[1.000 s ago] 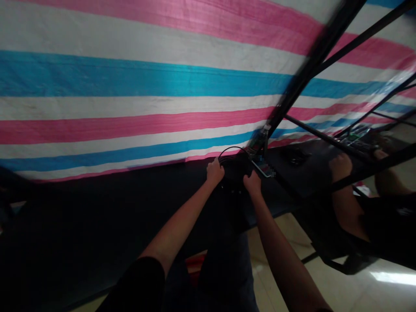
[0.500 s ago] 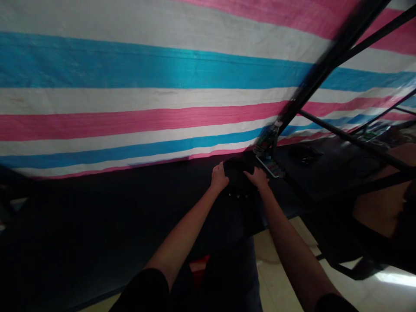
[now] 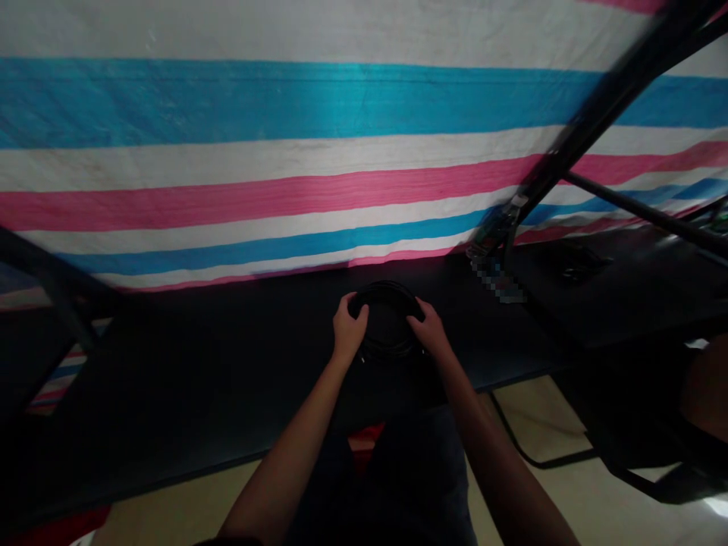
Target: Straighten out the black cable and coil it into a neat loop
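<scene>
A coil of black cable (image 3: 390, 350) is held between my two hands over the dark tabletop (image 3: 227, 364). My left hand (image 3: 349, 327) grips the coil's left side, thumb on the inner side and fingers around the outside. On the opposite side, my right hand (image 3: 428, 326) closes on the coil in the same way. Small light bits, perhaps the cable's ends, show near its lower edge. Black on black, the coil's underside is hard to make out, so I cannot tell whether it touches the table.
A striped tarp (image 3: 284, 182) hangs behind the table. Black metal bars (image 3: 591, 129) slant up at the right, with a clear packet (image 3: 494, 227) by their foot. Another dark item (image 3: 577, 262) lies farther right. Part of a person (image 3: 705, 387) shows at the right edge.
The view has turned, and the coil with both hands now appears farther left. The coil's ring shape shows more plainly, with both hands still on its sides.
</scene>
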